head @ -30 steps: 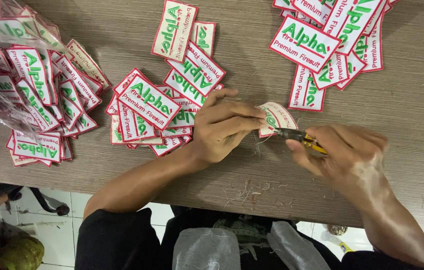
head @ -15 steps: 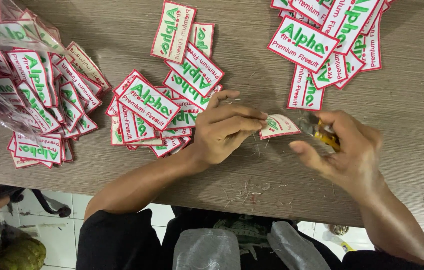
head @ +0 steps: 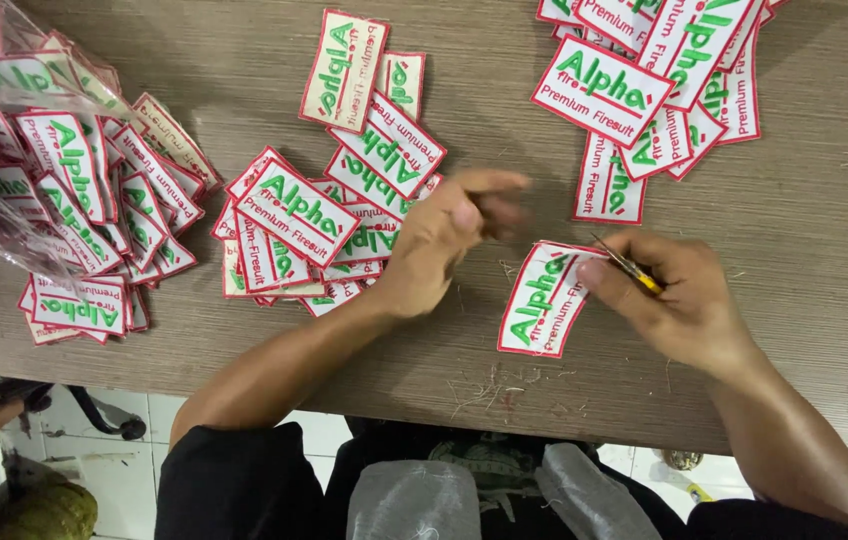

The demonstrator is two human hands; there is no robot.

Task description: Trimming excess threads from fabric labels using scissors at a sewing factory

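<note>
Two hands work over one patch (head: pixel 544 298). The right hand (head: pixel 679 300) grips small yellow-handled snips (head: pixel 632 268), its thumb pressing the patch's upper edge. The left hand (head: pixel 444 240) hovers loosely curled and empty, just left of the patch, which lies flat on the tabletop (head: pixel 824 250), long axis running slightly tilted from the tabletop's near edge.

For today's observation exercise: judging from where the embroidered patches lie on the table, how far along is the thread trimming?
Seemingly done: a pile of patches at top right, and thread scraps by the table edge. In hand: one patch flat under the right hand, which holds a small yellow-handled snipper; the left hand is lifted beside it. Apparently left: the middle heap and patches spilling from a clear bag.
</note>
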